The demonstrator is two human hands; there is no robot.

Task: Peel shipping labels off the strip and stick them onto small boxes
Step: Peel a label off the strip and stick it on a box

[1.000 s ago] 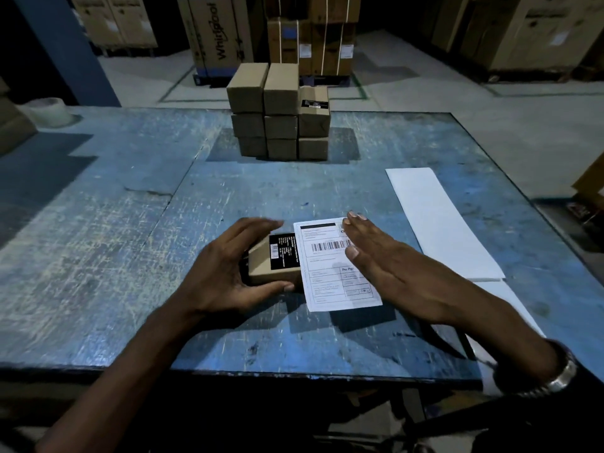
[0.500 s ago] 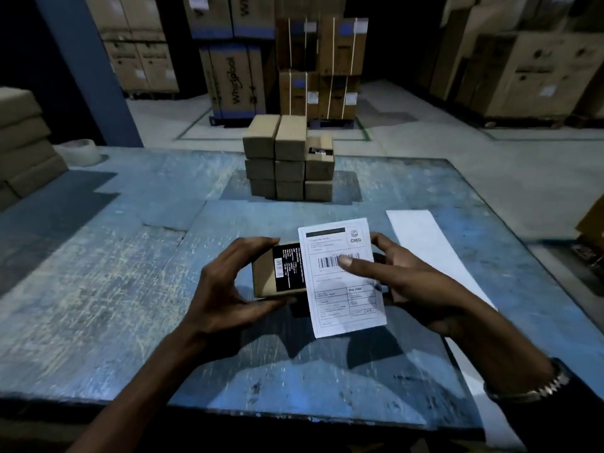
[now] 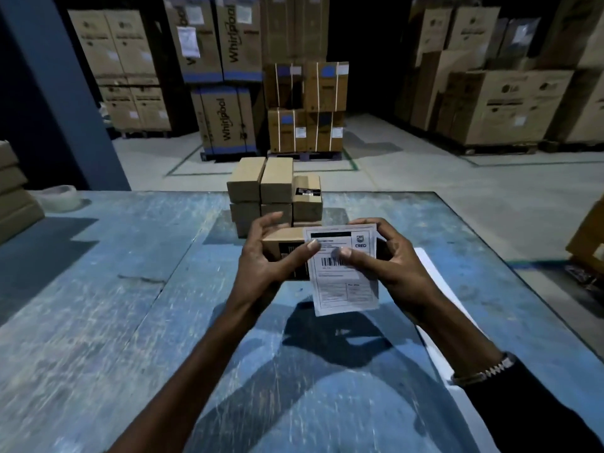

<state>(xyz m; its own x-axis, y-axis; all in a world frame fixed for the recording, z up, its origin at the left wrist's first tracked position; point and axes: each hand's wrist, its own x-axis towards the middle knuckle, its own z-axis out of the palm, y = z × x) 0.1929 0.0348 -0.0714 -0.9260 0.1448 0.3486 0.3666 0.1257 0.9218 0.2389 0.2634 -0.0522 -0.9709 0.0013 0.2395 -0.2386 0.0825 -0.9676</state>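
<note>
Two hands hold one small box (image 3: 281, 238) lifted above the blue bench (image 3: 98, 305), seen from the head view. The left hand (image 3: 266, 256) grasps the box's left end, its thumb pressing the edge of the shipping label (image 3: 344, 266); the right hand (image 3: 389, 259) grips the right end, thumb flat on the barcode. The label's upper part lies on the box while its lower part hangs free below, probably so it can be folded round the underside. Behind them on the bench a stack of boxes (image 3: 273, 191) waits, and the white strip (image 3: 434, 273) lies on it at right.
</note>
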